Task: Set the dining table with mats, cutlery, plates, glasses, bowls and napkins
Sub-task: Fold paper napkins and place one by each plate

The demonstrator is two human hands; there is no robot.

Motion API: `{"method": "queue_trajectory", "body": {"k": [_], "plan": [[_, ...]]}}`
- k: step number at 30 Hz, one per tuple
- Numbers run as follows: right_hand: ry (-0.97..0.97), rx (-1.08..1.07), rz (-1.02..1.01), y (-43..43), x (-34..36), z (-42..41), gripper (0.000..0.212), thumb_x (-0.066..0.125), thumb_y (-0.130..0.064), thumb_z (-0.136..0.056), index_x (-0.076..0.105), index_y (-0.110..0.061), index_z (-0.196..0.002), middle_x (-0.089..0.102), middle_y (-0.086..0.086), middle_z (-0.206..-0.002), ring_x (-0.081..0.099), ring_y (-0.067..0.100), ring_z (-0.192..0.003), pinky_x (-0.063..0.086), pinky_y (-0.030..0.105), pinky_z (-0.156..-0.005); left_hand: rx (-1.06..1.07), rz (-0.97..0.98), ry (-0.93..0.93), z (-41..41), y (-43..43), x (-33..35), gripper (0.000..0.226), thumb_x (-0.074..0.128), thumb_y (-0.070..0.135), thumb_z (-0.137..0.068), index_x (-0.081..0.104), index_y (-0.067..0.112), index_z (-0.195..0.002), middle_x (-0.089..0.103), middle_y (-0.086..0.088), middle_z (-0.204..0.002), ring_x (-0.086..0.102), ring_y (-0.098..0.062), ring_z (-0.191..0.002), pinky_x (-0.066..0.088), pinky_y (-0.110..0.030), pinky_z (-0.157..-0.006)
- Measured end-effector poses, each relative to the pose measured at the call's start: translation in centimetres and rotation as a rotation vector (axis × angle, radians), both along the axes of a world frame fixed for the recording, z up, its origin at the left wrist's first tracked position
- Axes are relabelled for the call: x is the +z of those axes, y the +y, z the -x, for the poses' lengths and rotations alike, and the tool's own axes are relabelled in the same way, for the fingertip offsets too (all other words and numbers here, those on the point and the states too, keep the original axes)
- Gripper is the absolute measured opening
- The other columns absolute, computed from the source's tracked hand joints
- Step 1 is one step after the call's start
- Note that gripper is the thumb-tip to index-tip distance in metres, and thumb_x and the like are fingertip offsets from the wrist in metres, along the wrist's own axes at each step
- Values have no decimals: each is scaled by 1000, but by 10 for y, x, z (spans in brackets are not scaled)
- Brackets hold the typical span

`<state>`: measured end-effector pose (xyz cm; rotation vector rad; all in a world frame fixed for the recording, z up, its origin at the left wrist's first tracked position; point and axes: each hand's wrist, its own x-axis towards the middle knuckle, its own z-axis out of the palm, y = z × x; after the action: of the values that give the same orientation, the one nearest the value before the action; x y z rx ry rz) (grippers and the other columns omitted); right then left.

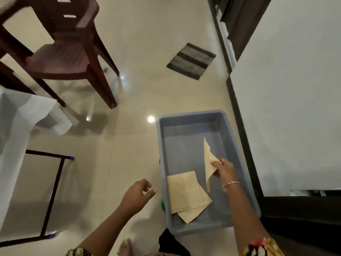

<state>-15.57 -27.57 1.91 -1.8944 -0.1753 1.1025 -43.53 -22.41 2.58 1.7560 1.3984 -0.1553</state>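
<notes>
In front of you there are three napkins [183, 191], one grey plastic tub [191, 114], one brown plastic chair [59, 61] and one striped floor mat [191, 60].

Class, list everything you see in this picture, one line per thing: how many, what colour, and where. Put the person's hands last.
tub: one, blue-grey, on the floor by the right wall
lying napkins: two, cream, overlapping at the tub's near end
held napkin: one, cream, above the tub
chair: one, dark brown, upper left
floor mat: one, grey striped, on the floor beyond the tub
cloth: one, white, hanging at left edge
frame: one, black with blue ends, lower left
bracelet: one, pale metal, right wrist
left hand: one, empty, fingers loosely curled, left of the tub
right hand: one, pinching the held napkin
</notes>
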Motion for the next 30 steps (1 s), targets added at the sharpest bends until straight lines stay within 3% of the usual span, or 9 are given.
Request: {"method": "queue_trajectory", "body": {"k": [5, 8, 11, 14, 17, 20, 25, 30], "plan": [[74, 56, -152, 4, 98, 37, 10, 52, -1, -89, 53, -7, -80, 57, 9, -80, 57, 21, -74, 50, 33, -66, 152, 172, -220, -6, 6, 36, 17, 57, 32, -92, 54, 15, -90, 60, -4, -93, 57, -16, -82, 47, -26, -64], [147, 73, -277, 0, 156, 73, 1, 51, -4, -90, 52, -3, -90, 58, 9, -82, 59, 22, -79, 54, 34, -66, 326, 367, -419, -2, 11, 69, 28, 56, 33, -93, 57, 6, -99, 62, -13, -101, 59, -19, -83, 52, -34, -71], [210, 80, -412, -3, 198, 108, 4, 49, -5, -89, 53, -5, -89, 59, 8, -80, 60, 23, -78, 55, 35, -65, 521, 678, -698, 10, 16, 98, 42, 53, 44, -90, 56, 6, -106, 61, -17, -113, 62, -29, -99, 55, -38, -74], [242, 71, -509, -10, 219, 135, 9, 47, -2, -89, 54, -8, -89, 63, 2, -67, 64, 14, -63, 56, 29, -58, 605, 846, -954, 29, 21, 121, 55, 59, 50, -81, 55, 7, -115, 62, -16, -115, 62, -32, -103, 56, -41, -71], [210, 52, -519, -21, 225, 157, 10, 50, 1, -87, 54, -8, -85, 65, 1, -63, 64, 11, -57, 56, 25, -53, 568, 782, -1052, 54, 28, 140, 59, 72, 25, -77, 50, 2, -126, 64, -16, -106, 62, -30, -96, 55, -43, -77], [159, 48, -491, -30, 224, 171, 15, 54, 4, -84, 57, -10, -86, 65, 7, -76, 64, 18, -67, 57, 27, -57, 521, 639, -1017, 79, 30, 157, 39, 60, 1, -84, 50, -2, -122, 64, -14, -103, 62, -31, -96, 52, -44, -84], [91, 153, -457, -32, 228, 189, 29, 60, 6, -80, 60, -10, -105, 67, 13, -91, 65, 25, -84, 58, 29, -62, 613, 447, -1016, 118, 23, 179, 25, 54, 0, -90, 55, 5, -114, 67, -13, -108, 65, -30, -98, 56, -43, -79], [111, 334, -455, -14, 245, 206, 24, 55, 14, -81, 61, -1, -99, 66, 10, -80, 64, 21, -75, 57, 23, -57, 697, 222, -1077, 149, 9, 213, 19, 54, -1, -90, 59, 5, -108, 67, -11, -99, 64, -27, -89, 55, -38, -71]]}}
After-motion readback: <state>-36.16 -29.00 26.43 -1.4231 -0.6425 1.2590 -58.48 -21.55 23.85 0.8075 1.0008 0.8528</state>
